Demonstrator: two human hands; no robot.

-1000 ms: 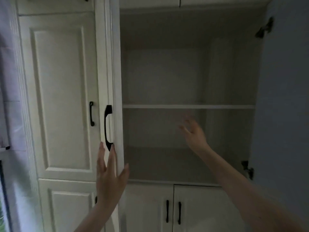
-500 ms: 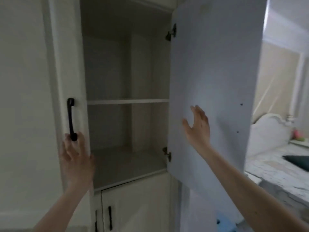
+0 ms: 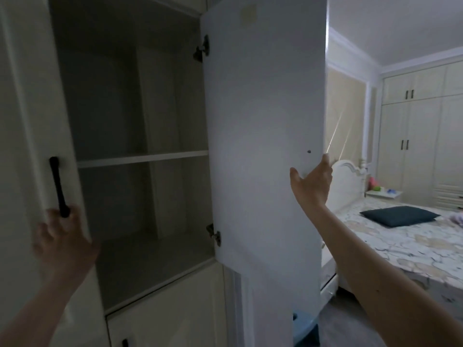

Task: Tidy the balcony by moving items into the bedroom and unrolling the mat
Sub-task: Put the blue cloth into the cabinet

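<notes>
I stand before an open white wardrobe whose two shelves [image 3: 142, 159] are bare. My left hand [image 3: 62, 236] grips the edge of the left door [image 3: 25, 121] at the lower end of its black handle [image 3: 56, 181]. My right hand [image 3: 313, 181] holds the outer edge of the open right door [image 3: 255, 146], thumb on its inner face and fingers hooked behind it. No mat or balcony item shows.
Behind the right door is a bedroom with a bed [image 3: 400, 259], a dark blue pillow [image 3: 398, 215] and a nightstand [image 3: 383, 192] with small toys. A tall wardrobe [image 3: 421, 136] lines the far wall. A blue object [image 3: 304, 329] sits on the floor below the door.
The view has swung right. My right hand left the shelf space, crossed the right door's inner face and took hold of its outer edge. My left hand closed on the left door by the handle.
</notes>
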